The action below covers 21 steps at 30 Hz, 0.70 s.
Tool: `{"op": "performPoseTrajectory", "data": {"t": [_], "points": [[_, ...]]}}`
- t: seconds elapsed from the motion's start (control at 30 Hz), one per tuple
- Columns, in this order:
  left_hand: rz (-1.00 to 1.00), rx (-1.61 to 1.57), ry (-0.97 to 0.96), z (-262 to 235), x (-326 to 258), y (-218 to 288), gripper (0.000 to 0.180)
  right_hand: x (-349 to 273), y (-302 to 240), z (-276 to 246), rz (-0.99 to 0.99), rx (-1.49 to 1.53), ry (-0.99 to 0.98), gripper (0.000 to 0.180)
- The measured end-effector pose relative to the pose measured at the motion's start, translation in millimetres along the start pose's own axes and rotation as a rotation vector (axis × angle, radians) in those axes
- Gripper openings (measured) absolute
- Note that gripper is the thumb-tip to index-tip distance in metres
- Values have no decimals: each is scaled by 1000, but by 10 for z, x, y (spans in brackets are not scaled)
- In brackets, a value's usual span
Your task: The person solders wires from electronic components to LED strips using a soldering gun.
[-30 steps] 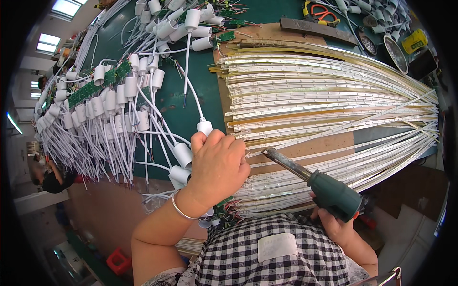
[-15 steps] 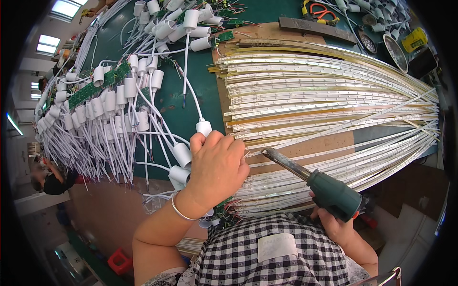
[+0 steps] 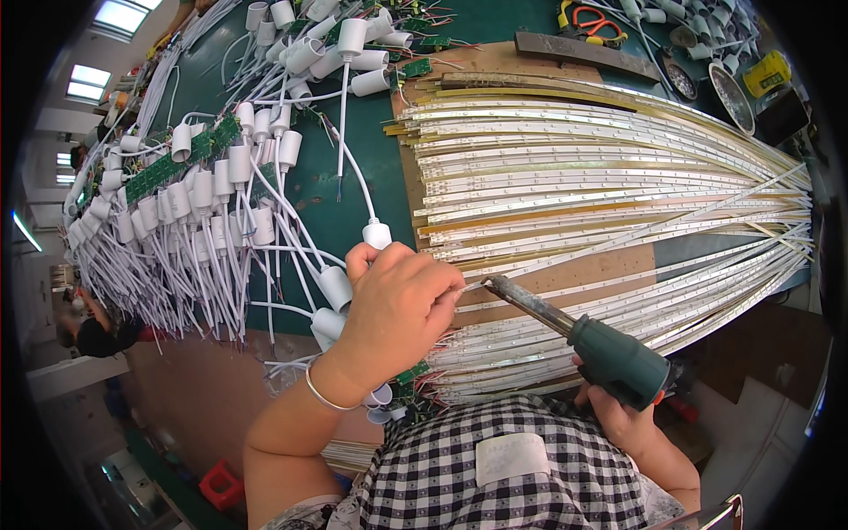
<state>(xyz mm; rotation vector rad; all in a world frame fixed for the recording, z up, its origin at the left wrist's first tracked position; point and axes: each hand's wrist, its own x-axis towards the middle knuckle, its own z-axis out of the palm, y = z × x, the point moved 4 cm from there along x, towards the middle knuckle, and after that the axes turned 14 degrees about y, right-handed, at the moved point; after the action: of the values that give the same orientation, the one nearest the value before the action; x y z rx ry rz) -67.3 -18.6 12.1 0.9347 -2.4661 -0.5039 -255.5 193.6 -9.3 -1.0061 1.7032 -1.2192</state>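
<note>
My left hand (image 3: 397,296) is closed, knuckles up, around a white lamp cap (image 3: 377,235) whose cable runs away from me. Its thumb and forefinger pinch together at the end of an LED strip (image 3: 521,266); what lies between the fingertips is too small to make out. In my right hand (image 3: 618,420) is a green-handled soldering iron (image 3: 618,358), gripped from below. The iron's dark tip points left and rests just beside my left fingertips, near the strip's end. More white caps (image 3: 334,289) lie beside my left wrist.
Many LED strips (image 3: 565,168) fan across a brown board (image 3: 609,269) on the green table (image 3: 309,168). Capped cables and green circuit boards (image 3: 190,159) crowd the left. A metal bar (image 3: 583,53), orange-handled pliers (image 3: 601,26), round dishes (image 3: 731,97) and a yellow can (image 3: 767,74) stand at the back.
My left hand has turned slightly, and its fingertips have shifted a little right toward the iron's tip. The soldering iron and my right hand have barely moved.
</note>
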Motion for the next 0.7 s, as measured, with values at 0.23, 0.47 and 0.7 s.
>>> {"op": "performPoseTrajectory", "data": {"t": [0.23,0.47,0.7], "points": [[-40,-51,-123,-43,42,-9,8,-7,-5,-1,31,14,11,49],[30,62,-91,28,35,-42,10,-3,-18,5,42,18,7,48],[81,124,-47,45,12,-33,10,6,-47,0,25,-20,-6,46]]}}
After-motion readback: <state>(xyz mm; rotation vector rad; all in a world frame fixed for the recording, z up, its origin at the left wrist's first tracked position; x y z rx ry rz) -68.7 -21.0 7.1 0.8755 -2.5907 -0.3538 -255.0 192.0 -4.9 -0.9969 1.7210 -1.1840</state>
